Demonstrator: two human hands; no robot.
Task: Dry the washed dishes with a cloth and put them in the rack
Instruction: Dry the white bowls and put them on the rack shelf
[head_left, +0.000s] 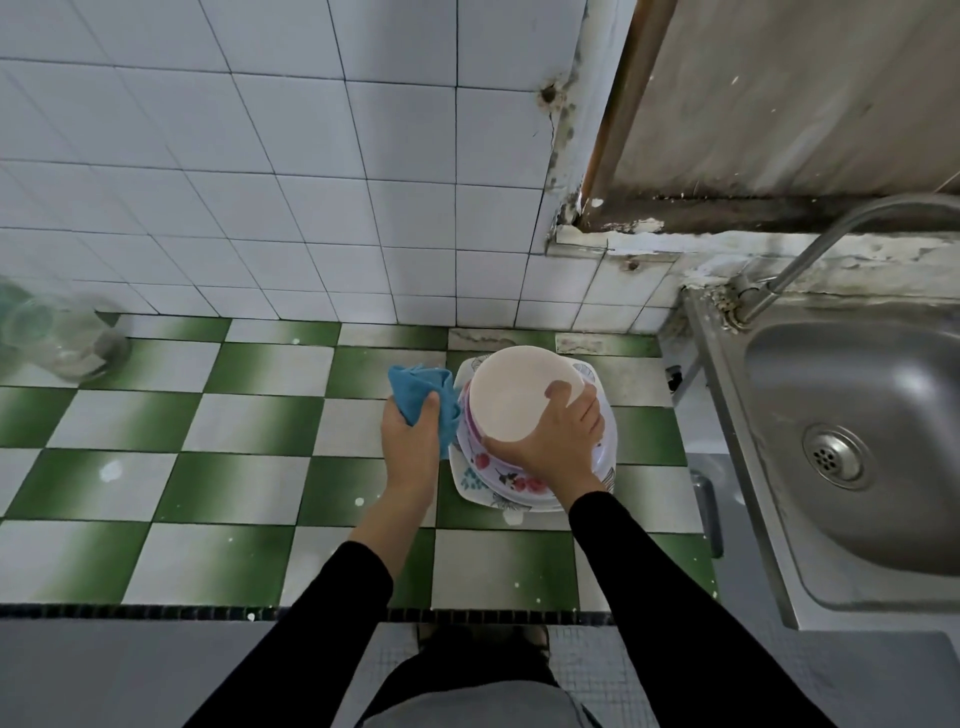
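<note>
Your right hand (563, 441) grips a plain, smooth cream bowl (511, 397) by its rim, with the thumb inside and the fingers curled round the outside. The bowl tilts over the top of the stack of dishes (485, 462); whether it rests there or hangs clear cannot be told. The stack is glossy round plates with red and teal flower prints, and your hand and the bowl hide most of it. Just left of the stack, your left hand (410, 441) clenches a bunched, fuzzy blue cloth (415, 389). The stack stands on a counter (249, 415) of shiny green-and-white checked tiles. Right of the stack lies a brushed steel sink (872, 395), cut off by the frame, with a curved tap (831, 239). Far left of the stack, clear jars (57, 338) blur at the edge.
</note>
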